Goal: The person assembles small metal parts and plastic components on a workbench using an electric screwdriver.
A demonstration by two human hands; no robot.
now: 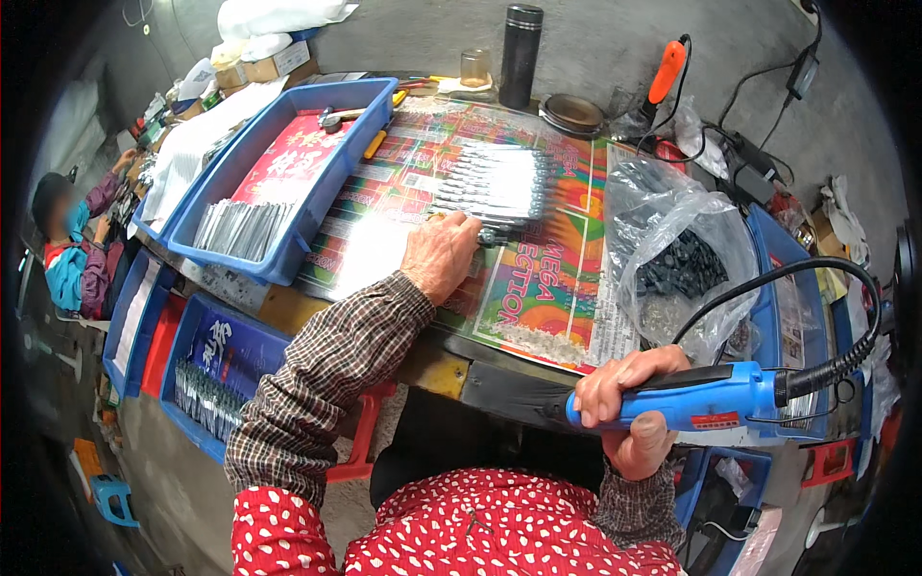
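- The red garment with white dots (461, 528), nearest the camera, fills the lower middle of the frame; plaid sleeves run up from it to both hands.
- The table (451, 370) takes up the centre, covered by a bright printed sheet (538, 278) under clear film.
- A large blue bin (336, 173), upper left of centre, holds a red printed sheet and a stack of thin silver pieces.
- A second blue bin (192, 341), lower left and below the table's edge, holds more silver pieces.
- A clear plastic bag (672, 240), right of centre, lies open with small dark parts inside.
- The blue power tool (711, 398), lower right, lies level with a black cord looping up and over to the right.
- The right hand (634, 403) is wrapped around the tool's handle, fingers over the top and thumb beneath.
- The left hand (440, 254), centre, rests palm down on the sheet, fingers curled onto the near end of the silver row; whether it pinches one piece I cannot tell.
- The row of silver metal pieces (499, 182) lies side by side on the sheet, just above the left hand.
- A black flask (521, 43) stands upright at the top centre, a small glass jar just left of it.
- An orange-handled tool (667, 72) sits at the upper right.
- Another person in a blue and red jacket (72, 264) sits at the far left.
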